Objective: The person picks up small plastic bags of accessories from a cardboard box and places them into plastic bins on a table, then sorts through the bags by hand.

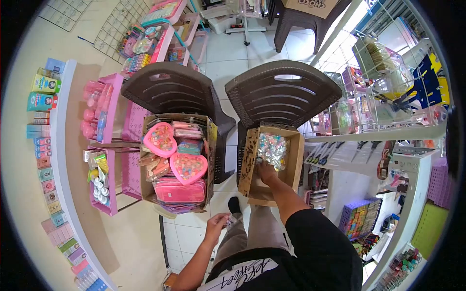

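Note:
My left hand (216, 229) is closed, in front of my legs, with a small clear packet (231, 221) pinched in its fingers; the packet's contents are too small to make out. My right hand (266, 172) reaches into an open cardboard box (247, 186) on the right chair. It touches a heap of small shiny clear packets (273, 146), with white, teal and orange bits showing. The fingertips of that hand are hidden among the packets.
A fuller carton (210, 145) on the left brown chair (170, 87) holds pink heart-shaped cases (189, 169) and a pink pouch (179, 190). The right chair's backrest (284, 94) rises behind my box. Shelves (73, 145) and wire racks (383, 87) flank me.

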A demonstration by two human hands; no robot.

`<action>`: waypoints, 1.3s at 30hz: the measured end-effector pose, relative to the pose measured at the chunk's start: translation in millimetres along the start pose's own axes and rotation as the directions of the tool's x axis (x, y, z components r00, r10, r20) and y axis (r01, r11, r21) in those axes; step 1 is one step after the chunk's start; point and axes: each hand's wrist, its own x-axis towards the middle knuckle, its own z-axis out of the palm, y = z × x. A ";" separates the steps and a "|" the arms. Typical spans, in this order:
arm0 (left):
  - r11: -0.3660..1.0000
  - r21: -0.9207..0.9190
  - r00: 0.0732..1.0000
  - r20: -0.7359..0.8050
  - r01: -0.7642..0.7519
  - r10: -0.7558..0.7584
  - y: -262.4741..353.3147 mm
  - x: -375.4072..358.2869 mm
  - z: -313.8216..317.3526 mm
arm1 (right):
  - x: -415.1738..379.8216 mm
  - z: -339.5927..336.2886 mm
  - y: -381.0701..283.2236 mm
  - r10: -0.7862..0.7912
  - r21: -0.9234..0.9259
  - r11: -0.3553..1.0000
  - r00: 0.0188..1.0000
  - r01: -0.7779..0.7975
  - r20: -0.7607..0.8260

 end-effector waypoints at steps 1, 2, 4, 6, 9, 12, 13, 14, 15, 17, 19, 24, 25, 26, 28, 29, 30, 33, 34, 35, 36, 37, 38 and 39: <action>1.000 0.016 1.000 0.004 0.010 -0.010 -3.0 0.4 -1.1 | -2.2 -1.5 -4.9 -0.001 -0.026 1.000 0.999 0.000 -0.039; 0.999 0.032 1.000 0.011 0.021 -0.021 -4.3 0.1 -1.3 | -0.7 3.5 -7.4 0.004 -0.024 1.000 0.999 -0.005 -0.048; 0.999 0.051 1.000 0.023 0.018 -0.019 -0.7 1.4 -0.9 | -1.2 -0.1 -6.7 0.125 0.139 0.983 0.991 -0.117 -0.050; 0.999 -0.039 0.998 0.046 0.036 -0.034 3.6 -5.2 0.6 | -15.3 -10.4 -8.4 0.186 0.240 0.958 0.978 -0.158 -0.096; 0.997 -0.065 0.998 0.049 0.043 -0.040 22.5 -13.2 3.6 | -33.5 -17.5 -5.9 0.446 0.726 0.647 0.888 -0.233 -0.113; 0.995 -0.102 0.986 0.166 0.008 0.009 42.6 -21.5 2.3 | -71.2 -7.7 4.4 0.194 0.956 -0.203 0.965 0.213 -0.175; 0.998 -0.024 0.984 0.170 -0.052 0.055 48.9 -21.3 5.0 | -138.0 -83.4 -17.7 0.282 0.991 -0.131 0.959 0.029 0.009; 0.993 0.060 0.981 0.175 -0.100 0.088 52.3 -27.3 6.5 | -167.0 -95.5 -19.3 0.317 0.989 -0.141 0.948 0.046 0.001; 0.991 0.052 0.975 0.193 -0.120 0.108 62.8 -33.0 12.7 | -193.8 -96.2 -22.1 0.329 0.963 -0.211 0.940 0.168 -0.092; 0.959 0.021 0.913 0.314 -0.282 0.261 77.0 -39.9 31.6 | -255.3 -101.4 -31.1 0.386 0.911 -0.281 0.905 0.301 -0.180; 0.936 0.110 0.876 0.403 -0.334 0.265 90.7 -44.4 53.7 | -323.6 -124.3 -49.1 0.433 0.823 -0.200 0.802 0.531 -0.412; 0.946 0.027 0.722 0.653 -0.322 0.227 124.0 -125.7 146.7 | -463.8 -144.1 -86.9 0.615 0.722 -0.107 0.615 0.684 -0.493; 0.936 -0.011 0.650 0.717 -0.351 0.252 121.7 -139.9 161.5 | -485.7 -139.4 -91.1 0.622 0.715 -0.068 0.590 0.696 -0.515; 0.936 0.006 0.626 0.744 -0.353 0.231 119.3 -156.8 176.6 | -505.8 -134.4 -95.0 0.653 0.705 -0.055 0.560 0.707 -0.510; 0.930 0.024 0.545 0.816 -0.366 0.194 111.9 -191.4 205.4 | -544.8 -126.0 -101.3 0.701 0.649 -0.043 0.486 0.760 -0.522; 0.930 0.053 0.530 0.833 -0.364 0.160 104.6 -205.2 218.3 | -570.1 -125.5 -106.8 0.726 0.680 -0.036 0.487 0.732 -0.486; 0.929 0.070 0.508 0.851 -0.364 0.135 98.9 -220.8 229.9 | -590.1 -119.1 -109.2 0.751 0.673 -0.026 0.459 0.739 -0.475; 0.901 0.100 0.371 0.926 -0.423 0.071 68.6 -255.3 265.1 | -649.4 -91.0 -117.4 0.807 0.651 0.037 0.361 0.758 -0.467; 0.900 0.124 0.330 0.944 -0.417 0.024 57.1 -266.0 276.1 | -670.4 -82.2 -121.5 0.808 0.658 0.066 0.347 0.750 -0.476; 0.880 0.111 0.308 0.950 -0.462 0.042 47.0 -280.7 285.3 | -692.6 -73.0 -125.6 0.813 0.668 0.097 0.328 0.738 -0.481; 0.859 0.096 0.283 0.957 -0.503 0.059 35.4 -296.9 294.6 | -714.9 -63.7 -130.2 0.826 0.692 0.185 0.272 0.698 -0.494; 0.862 0.115 0.238 0.971 -0.493 0.007 23.9 -312.8 302.1 | -740.8 -52.5 -136.0 0.840 0.695 0.224 0.226 0.683 -0.493; 0.820 0.116 0.188 0.982 -0.561 -0.011 14.5 -328.0 307.2 | -766.0 -42.7 -142.5 0.849 0.697 0.260 0.185 0.668 -0.494; 0.771 0.107 0.141 0.990 -0.627 -0.023 4.7 -343.3 313.6 | -795.5 -36.6 -149.9 0.865 0.714 0.303 0.132 0.631 -0.483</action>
